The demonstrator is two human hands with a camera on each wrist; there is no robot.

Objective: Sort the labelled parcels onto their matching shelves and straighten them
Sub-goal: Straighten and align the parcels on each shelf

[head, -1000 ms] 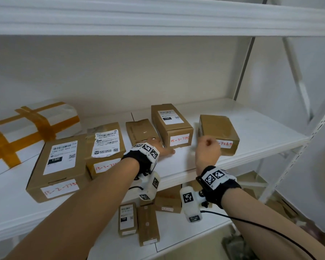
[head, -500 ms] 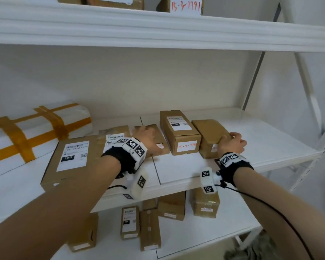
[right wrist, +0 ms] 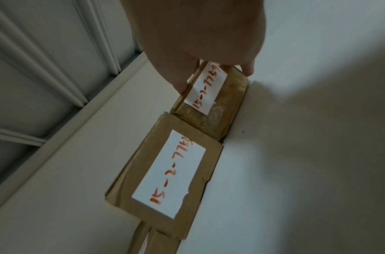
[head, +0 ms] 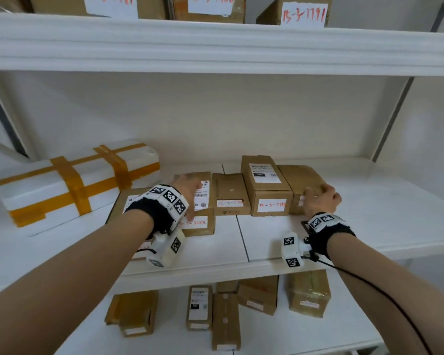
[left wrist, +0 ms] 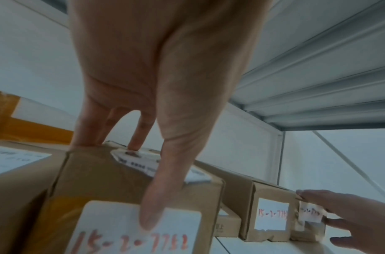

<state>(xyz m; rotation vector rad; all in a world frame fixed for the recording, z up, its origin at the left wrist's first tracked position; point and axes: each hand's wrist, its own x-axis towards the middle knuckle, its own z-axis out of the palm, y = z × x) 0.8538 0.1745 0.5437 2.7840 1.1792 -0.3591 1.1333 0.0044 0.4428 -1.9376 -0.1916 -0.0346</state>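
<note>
Brown labelled parcels stand in a row on the middle shelf (head: 369, 213). My left hand (head: 192, 198) lies on the parcel marked 15-2-7782 (head: 203, 226), straight fingers on its top and the thumb (left wrist: 152, 206) pressed flat down the front label. That parcel (left wrist: 113, 180) sits further forward than its neighbours. My right hand (head: 318, 198) grips the front end of the rightmost parcel, marked 15-2-7769 (head: 300, 175), with the thumb (right wrist: 180, 84) on one side of its label. This parcel (right wrist: 222, 110) touches the tall parcel (head: 267, 183) beside it.
A flat parcel (head: 230, 190) lies between the two I touch. A white foam box with orange tape (head: 69, 180) takes the shelf's left. More labelled parcels stand on the upper shelf (head: 303, 14) and the lower shelf (head: 226, 319). The shelf right of my right hand is bare.
The rightmost parcel has been slid left against the tall one, with my right hand on it. My left hand has moved left from the flat parcel onto the 15-2-7782 parcel.
</note>
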